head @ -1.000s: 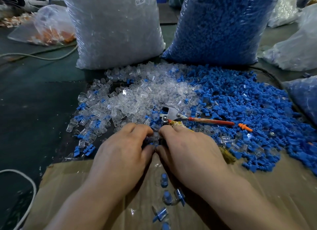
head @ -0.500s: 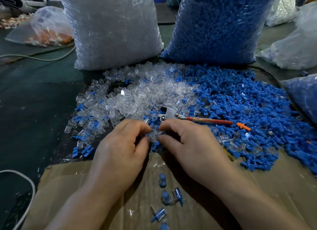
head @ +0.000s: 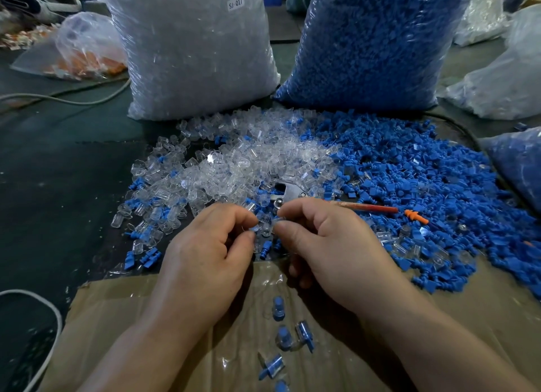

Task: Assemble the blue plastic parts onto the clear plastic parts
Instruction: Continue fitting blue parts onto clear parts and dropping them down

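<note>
Pinching what, at centre? (Reader)

Left hand (head: 205,254) and right hand (head: 330,245): thumb and forefinger of each closed narrowly on a small clear piece (head: 265,230) held between them, just above the near edge of the loose parts. The other fingers are curled. Whether a blue part is seated in it cannot be told. (Legend)

And the stock? (Reader)

Clear parts (head: 234,169) heaped left of centre, blue parts (head: 409,175) spread to the right, the two mixing where they meet. Behind stand a bag of clear parts (head: 190,49) and a bag of blue parts (head: 371,40), upright, side by side. (Legend)

Foreground? (Reader)

Cardboard (head: 483,309) under the wrists, bearing a few assembled pieces (head: 282,336), blue inside clear. A red-handled tool (head: 366,207) lies on the pile just beyond the right hand, an orange plug (head: 415,216) near its handle end. (Legend)
</note>
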`<state>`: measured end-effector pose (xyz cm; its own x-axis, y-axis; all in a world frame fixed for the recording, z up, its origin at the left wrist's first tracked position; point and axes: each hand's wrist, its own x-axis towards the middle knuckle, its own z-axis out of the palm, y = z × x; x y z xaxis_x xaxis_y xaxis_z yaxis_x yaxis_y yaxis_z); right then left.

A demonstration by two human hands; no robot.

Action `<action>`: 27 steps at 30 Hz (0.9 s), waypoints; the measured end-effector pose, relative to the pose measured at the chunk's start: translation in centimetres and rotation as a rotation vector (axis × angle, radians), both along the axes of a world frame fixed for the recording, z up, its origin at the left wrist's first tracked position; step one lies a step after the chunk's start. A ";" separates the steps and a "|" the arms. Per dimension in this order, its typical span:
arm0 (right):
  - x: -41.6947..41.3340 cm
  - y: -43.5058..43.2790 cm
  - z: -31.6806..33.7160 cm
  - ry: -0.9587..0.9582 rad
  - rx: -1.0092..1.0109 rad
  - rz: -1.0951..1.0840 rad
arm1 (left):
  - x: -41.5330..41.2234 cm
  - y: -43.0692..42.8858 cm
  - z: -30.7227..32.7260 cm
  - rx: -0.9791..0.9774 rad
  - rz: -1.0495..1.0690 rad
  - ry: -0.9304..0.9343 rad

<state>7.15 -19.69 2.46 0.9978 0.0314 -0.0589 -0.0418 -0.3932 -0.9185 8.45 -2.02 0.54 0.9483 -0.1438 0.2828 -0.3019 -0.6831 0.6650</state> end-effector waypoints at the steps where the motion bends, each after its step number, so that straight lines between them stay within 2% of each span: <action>1: -0.1 0.0 0.1 0.038 0.067 -0.003 | -0.1 0.0 0.0 -0.005 -0.001 0.001; 4: -0.3 -0.1 0.4 0.116 0.275 -0.024 | -0.2 0.1 0.0 -0.051 0.008 0.010; 9: 0.0 0.0 0.9 0.299 0.850 -0.059 | -0.2 -0.1 0.1 -0.065 0.014 0.009; 12: 0.0 -0.1 1.1 0.344 0.980 -0.012 | -0.2 0.0 0.1 -0.045 0.005 0.009; 20: -0.6 -0.2 1.0 0.316 0.885 0.041 | -0.2 0.2 -0.1 -0.061 0.017 0.012; 24: -0.9 0.0 0.9 0.211 0.660 -0.002 | -0.3 0.3 0.0 -0.076 0.047 0.004; 27: -1.0 -0.1 1.2 0.141 0.472 0.031 | -0.5 0.7 0.5 -0.066 0.088 -0.095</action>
<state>6.12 -19.79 3.64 0.9793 0.1164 -0.1657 -0.1736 0.0611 -0.9829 7.90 -1.36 1.06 0.9249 -0.0396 0.3782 -0.3068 -0.6655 0.6804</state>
